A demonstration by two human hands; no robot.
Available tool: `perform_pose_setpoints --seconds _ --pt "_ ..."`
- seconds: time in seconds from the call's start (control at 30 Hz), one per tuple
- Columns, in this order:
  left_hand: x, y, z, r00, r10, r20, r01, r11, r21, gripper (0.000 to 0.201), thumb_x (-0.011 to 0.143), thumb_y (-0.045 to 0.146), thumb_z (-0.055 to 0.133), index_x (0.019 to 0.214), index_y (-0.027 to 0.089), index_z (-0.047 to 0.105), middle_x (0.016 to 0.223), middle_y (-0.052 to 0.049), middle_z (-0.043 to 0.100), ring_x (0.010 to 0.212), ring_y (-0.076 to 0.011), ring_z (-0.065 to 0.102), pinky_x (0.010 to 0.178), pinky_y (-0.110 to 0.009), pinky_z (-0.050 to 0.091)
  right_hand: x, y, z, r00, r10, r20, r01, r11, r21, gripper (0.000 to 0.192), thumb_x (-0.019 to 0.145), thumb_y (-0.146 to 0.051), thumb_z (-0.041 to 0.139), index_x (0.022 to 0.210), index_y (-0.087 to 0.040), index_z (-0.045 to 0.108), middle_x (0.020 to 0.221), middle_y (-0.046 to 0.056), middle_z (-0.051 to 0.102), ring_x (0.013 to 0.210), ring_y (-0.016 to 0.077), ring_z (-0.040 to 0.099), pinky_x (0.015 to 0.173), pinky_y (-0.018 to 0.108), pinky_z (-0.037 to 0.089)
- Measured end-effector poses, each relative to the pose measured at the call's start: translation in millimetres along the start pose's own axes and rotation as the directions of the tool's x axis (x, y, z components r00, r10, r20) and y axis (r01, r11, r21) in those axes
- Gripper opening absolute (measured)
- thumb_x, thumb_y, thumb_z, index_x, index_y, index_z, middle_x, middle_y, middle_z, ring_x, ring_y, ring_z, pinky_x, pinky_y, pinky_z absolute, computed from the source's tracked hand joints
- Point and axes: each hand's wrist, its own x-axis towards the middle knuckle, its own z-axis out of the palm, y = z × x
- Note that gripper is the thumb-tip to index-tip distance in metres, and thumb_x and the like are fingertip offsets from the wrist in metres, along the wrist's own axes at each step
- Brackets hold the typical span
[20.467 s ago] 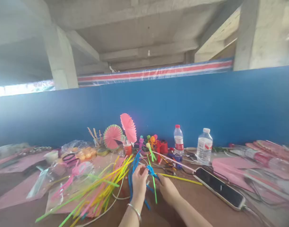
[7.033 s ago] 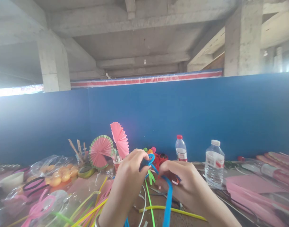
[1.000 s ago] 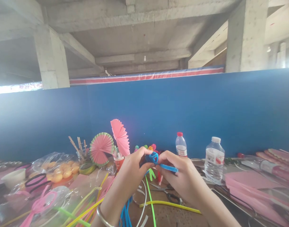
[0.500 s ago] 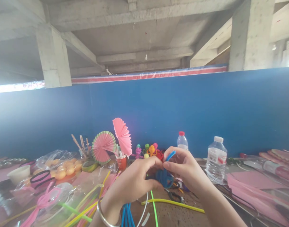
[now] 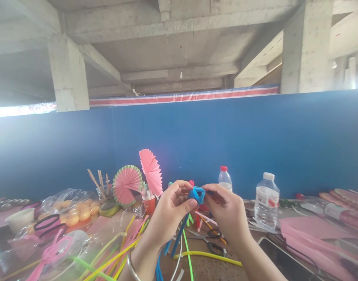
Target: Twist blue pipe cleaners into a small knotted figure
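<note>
My left hand (image 5: 167,214) and my right hand (image 5: 227,212) are raised above the table, fingertips meeting at a small coiled knot of blue pipe cleaner (image 5: 197,194). Both hands pinch this blue coil from either side. Blue stems (image 5: 175,240) trail down from the knot past my left wrist, which wears a thin metal bangle (image 5: 132,267). Below the hands lie a green pipe cleaner (image 5: 188,255) and a yellow pipe cleaner (image 5: 211,255) on the brown table.
Loose yellow, pink and green pipe cleaners (image 5: 114,255) spread at the left. Pink paper fans (image 5: 151,171) stand in a cup. Scissors (image 5: 209,244), two water bottles (image 5: 266,203), a phone (image 5: 281,259), pink paper sheets (image 5: 313,234) and a bag of orange balls (image 5: 70,212) lie around. A blue partition (image 5: 225,140) backs the table.
The blue coil has risen a little and sits tighter between my fingertips; the loose blue end that stuck up by my right hand half a second ago is now wound in.
</note>
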Motion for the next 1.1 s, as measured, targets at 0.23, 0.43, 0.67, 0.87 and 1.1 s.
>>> perform_pose_setpoints --seconds 0.23,0.43,0.67,0.87,1.1 --pt "1.5 -4.0 -1.2 0.987 0.091 -0.133 -0.083 0.994 0.065 0.046 0.073 0.025 0.076 0.112 0.029 0.052 0.097 0.002 0.062 0.085 -0.0139 0.062 0.075 -0.027 0.05 -2.0 -6.7 0.5 0.986 -0.139 0.096 0.153 0.974 -0.168 0.017 0.083 -0.013 0.053 0.075 -0.02 0.067 0.069 -0.001 0.064 0.06 0.0139 0.054 0.058 0.022 0.041" --pt "0.4 -3.1 -2.0 0.992 0.096 -0.087 -0.075 0.973 0.219 0.026 0.079 0.029 0.07 0.103 0.026 0.062 0.1 -0.002 0.066 0.09 -0.0188 0.063 0.078 -0.032 0.05 0.8 -6.5 -3.6 0.98 -0.086 0.181 0.118 0.978 -0.174 0.021 0.083 -0.011 0.052 0.083 -0.023 0.07 0.075 -0.001 0.065 0.064 0.015 0.055 0.06 0.023 0.041" --pt "0.7 -4.5 -2.5 0.986 0.118 -0.121 -0.094 0.978 0.186 0.017 0.079 0.025 0.07 0.091 0.023 0.059 0.099 -0.002 0.067 0.088 -0.0178 0.063 0.075 -0.031 0.05 -1.7 -8.9 -1.7 0.986 -0.001 0.165 0.052 0.951 -0.306 0.018 0.08 -0.014 0.057 0.083 -0.023 0.073 0.063 -0.003 0.064 0.054 0.0154 0.052 0.054 0.024 0.039" --pt "0.9 -2.9 -5.1 0.986 0.118 -0.116 -0.09 0.97 0.226 0.023 0.078 0.028 0.07 0.098 0.027 0.059 0.09 0.003 0.065 0.079 -0.014 0.06 0.068 -0.025 0.049 -2.0 -11.0 -0.5 0.983 -0.022 0.185 0.075 0.955 -0.285 0.022 0.081 -0.015 0.053 0.088 -0.019 0.073 0.068 0.001 0.067 0.055 0.0159 0.054 0.054 0.025 0.042" --pt "0.9 -3.1 -4.2 0.977 0.113 -0.18 -0.077 0.977 0.197 0.02 0.076 0.023 0.07 0.089 0.024 0.055 0.079 0.005 0.062 0.073 -0.0116 0.059 0.065 -0.022 0.048 -0.7 -8.5 -5.0 0.987 0.025 0.16 0.013 0.972 -0.235 0.021 0.079 -0.012 0.057 0.094 -0.023 0.068 0.082 0.0 0.072 0.064 0.0165 0.062 0.059 0.026 0.048"
